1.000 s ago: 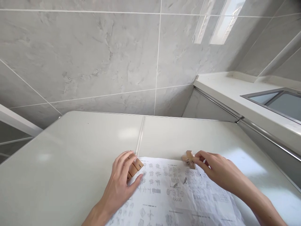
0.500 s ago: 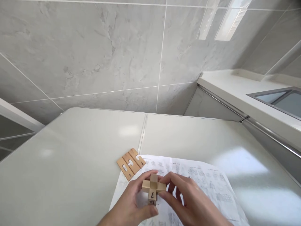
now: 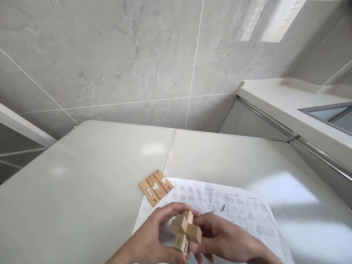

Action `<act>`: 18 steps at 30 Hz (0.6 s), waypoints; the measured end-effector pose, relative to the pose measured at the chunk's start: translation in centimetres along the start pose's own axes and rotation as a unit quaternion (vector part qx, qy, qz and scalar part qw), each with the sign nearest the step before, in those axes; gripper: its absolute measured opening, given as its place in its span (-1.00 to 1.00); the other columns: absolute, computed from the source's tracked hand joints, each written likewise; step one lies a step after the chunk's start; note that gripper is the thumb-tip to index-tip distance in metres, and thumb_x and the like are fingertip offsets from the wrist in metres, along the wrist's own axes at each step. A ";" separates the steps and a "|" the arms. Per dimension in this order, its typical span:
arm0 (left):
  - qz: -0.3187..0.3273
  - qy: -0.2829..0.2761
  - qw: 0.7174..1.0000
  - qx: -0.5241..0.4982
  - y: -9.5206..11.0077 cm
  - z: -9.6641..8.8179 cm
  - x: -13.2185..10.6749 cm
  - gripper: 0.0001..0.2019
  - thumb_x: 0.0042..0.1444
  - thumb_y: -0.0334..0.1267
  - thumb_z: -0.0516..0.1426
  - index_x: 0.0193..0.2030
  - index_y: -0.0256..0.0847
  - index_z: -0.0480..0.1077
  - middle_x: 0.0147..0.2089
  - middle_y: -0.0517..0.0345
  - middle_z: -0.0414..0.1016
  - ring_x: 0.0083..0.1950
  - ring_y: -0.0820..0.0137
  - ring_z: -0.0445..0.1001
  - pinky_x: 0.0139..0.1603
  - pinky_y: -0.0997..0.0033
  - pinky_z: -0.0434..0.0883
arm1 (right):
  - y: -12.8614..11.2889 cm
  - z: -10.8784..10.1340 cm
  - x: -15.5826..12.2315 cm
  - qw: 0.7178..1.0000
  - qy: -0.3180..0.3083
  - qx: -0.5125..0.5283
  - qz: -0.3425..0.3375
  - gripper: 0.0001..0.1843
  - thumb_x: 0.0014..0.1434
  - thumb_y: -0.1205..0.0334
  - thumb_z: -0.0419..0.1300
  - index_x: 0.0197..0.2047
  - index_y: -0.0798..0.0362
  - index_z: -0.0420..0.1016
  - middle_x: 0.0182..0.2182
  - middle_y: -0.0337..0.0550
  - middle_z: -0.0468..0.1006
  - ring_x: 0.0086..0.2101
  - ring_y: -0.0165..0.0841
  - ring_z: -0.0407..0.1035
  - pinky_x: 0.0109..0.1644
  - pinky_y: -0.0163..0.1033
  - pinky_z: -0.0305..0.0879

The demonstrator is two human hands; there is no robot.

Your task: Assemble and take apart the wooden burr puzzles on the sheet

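Both hands hold a small cross-shaped wooden puzzle (image 3: 184, 229) above the printed paper sheet (image 3: 236, 216). My left hand (image 3: 152, 240) grips its left side with curled fingers, thumb underneath. My right hand (image 3: 222, 242) pinches its right side. A black number is drawn on the puzzle's lower arm. Three flat notched wooden pieces (image 3: 156, 186) lie side by side on the white table (image 3: 82, 176), at the sheet's upper left corner, a short way beyond my left hand.
The white table has a seam down its middle and ends at a grey tiled wall (image 3: 123, 58). A white counter (image 3: 286, 106) with a sunken sink (image 3: 332, 113) runs along the right. A gap separates table and counter.
My left hand left the flat pieces and my right hand brought the cross puzzle toward me; both hands now hold it and have turned it since half a second ago.
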State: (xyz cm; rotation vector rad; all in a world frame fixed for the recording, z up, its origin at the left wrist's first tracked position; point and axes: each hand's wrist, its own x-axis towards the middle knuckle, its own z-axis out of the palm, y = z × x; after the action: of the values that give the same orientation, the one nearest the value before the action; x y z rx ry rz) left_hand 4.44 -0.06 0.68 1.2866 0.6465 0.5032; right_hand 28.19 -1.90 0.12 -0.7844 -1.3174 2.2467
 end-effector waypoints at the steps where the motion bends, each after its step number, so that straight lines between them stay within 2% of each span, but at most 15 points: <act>1: 0.004 -0.004 1.000 -0.008 0.0 0.0 0.0 -0.12 -0.12 0.08 0.58 0.34 -0.07 0.45 0.09 -0.08 0.67 0.27 -0.07 0.58 0.37 -0.04 0.40 | 0.2 0.0 0.1 1.000 0.013 0.000 -0.003 -0.58 0.23 -0.12 0.49 -0.27 0.11 0.66 -0.40 -0.22 0.58 -0.49 -0.48 0.42 -0.44 -0.41 0.24; 6: 0.039 0.009 0.999 -0.022 0.3 0.0 0.1 -0.19 -0.09 -0.07 0.60 0.30 -0.03 0.45 0.11 -0.02 0.64 0.26 -0.03 0.58 0.38 -0.02 0.37 | 0.1 0.0 0.2 0.997 0.070 -0.015 -0.015 -0.53 0.17 -0.13 0.54 -0.37 0.15 0.63 -0.46 -0.18 0.60 -0.55 -0.50 0.33 -0.45 -0.39 0.20; 8: 0.040 0.004 0.999 -0.017 0.5 0.1 0.2 -0.21 -0.08 -0.07 0.60 0.29 -0.04 0.46 0.05 0.00 0.65 0.23 -0.01 0.60 0.38 -0.02 0.37 | 0.0 0.1 0.1 0.996 0.080 -0.036 -0.016 -0.52 0.18 -0.13 0.53 -0.38 0.15 0.64 -0.49 -0.18 0.59 -0.56 -0.50 0.32 -0.44 -0.37 0.21; 10: 0.038 0.004 0.999 -0.009 0.6 0.1 0.2 -0.21 -0.08 -0.06 0.60 0.29 -0.06 0.47 0.02 0.01 0.65 0.20 -0.01 0.61 0.38 -0.03 0.37 | -0.1 0.3 0.0 0.995 0.087 -0.054 -0.019 -0.53 0.19 -0.15 0.52 -0.37 0.14 0.66 -0.50 -0.19 0.59 -0.57 -0.50 0.30 -0.43 -0.36 0.22; 15: 0.053 0.011 0.999 0.003 0.7 -0.1 0.2 -0.21 -0.11 -0.07 0.60 0.28 -0.06 0.50 0.13 -0.03 0.62 0.22 -0.02 0.59 0.36 -0.02 0.39 | -0.4 0.5 0.0 0.990 0.104 -0.092 -0.029 -0.51 0.26 -0.17 0.46 -0.38 0.13 0.67 -0.53 -0.22 0.58 -0.59 -0.50 0.29 -0.40 -0.34 0.25; 18: 0.039 -0.001 0.999 0.004 0.8 -0.2 0.1 -0.17 -0.11 -0.08 0.61 0.32 -0.06 0.48 0.05 -0.01 0.66 0.20 -0.01 0.60 0.37 -0.04 0.40 | -0.5 0.4 0.0 0.992 0.092 -0.085 -0.017 -0.51 0.24 -0.19 0.47 -0.37 0.13 0.67 -0.50 -0.22 0.58 -0.56 -0.48 0.30 -0.39 -0.35 0.26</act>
State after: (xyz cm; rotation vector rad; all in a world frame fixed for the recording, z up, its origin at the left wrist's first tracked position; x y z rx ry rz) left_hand 4.44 0.34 1.39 1.3228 0.5989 0.5652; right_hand 27.93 -1.90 0.72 -0.9948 -1.4330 2.0022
